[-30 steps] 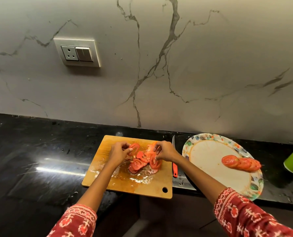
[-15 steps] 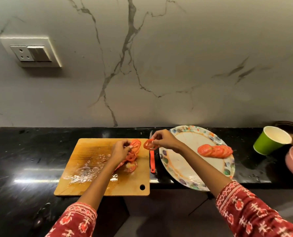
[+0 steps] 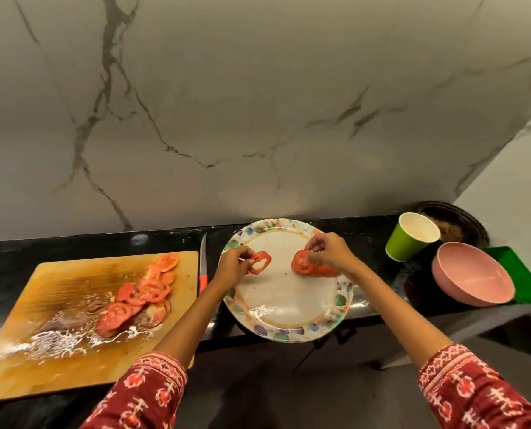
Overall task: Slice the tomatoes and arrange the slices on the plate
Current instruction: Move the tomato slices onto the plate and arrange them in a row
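A round plate point(image 3: 284, 314) with a colourful patterned rim sits on the black counter. Over its left part my left hand point(image 3: 233, 267) pinches a ring-shaped tomato slice point(image 3: 260, 262). My right hand point(image 3: 329, 252) pinches another tomato slice point(image 3: 301, 263) against a short row of slices point(image 3: 324, 270) lying on the plate's right side. A heap of cut tomato slices point(image 3: 140, 297) lies on the wet wooden cutting board point(image 3: 60, 289) at the left. A knife with a red handle point(image 3: 203, 267) lies between board and plate.
A green paper cup point(image 3: 408, 239), a pink bowl point(image 3: 471, 278) and a green tray point(image 3: 524, 274) stand to the right of the plate, with a dark round dish point(image 3: 456, 222) behind them. The marble wall rises just behind the counter.
Both hands left the cutting board and moved right over the plate, each carrying a tomato slice. The camera view also swung to the right.
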The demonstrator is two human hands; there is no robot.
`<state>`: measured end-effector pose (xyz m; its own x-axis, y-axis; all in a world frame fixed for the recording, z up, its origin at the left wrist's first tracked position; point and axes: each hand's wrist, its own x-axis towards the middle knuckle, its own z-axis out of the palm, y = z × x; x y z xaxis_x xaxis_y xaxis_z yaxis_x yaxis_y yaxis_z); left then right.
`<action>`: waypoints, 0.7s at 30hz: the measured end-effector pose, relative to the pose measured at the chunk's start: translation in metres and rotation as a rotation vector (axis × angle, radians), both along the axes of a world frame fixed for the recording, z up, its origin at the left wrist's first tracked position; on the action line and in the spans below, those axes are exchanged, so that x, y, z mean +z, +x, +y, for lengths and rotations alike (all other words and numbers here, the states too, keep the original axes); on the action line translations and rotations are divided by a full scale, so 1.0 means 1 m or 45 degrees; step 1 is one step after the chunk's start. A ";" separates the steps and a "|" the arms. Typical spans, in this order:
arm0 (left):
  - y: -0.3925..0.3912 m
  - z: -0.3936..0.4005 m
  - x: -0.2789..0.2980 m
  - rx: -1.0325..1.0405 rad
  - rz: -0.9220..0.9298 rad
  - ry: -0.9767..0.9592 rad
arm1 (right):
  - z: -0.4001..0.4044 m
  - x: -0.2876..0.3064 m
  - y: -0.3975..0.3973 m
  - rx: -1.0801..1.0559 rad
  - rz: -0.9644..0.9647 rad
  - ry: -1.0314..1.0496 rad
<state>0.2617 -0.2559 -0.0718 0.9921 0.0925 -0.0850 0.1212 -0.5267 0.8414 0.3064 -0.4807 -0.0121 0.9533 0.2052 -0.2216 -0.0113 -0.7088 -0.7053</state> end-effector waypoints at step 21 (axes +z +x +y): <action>0.029 -0.053 0.001 -0.182 0.006 -0.174 | 0.014 -0.010 0.017 0.227 -0.147 0.072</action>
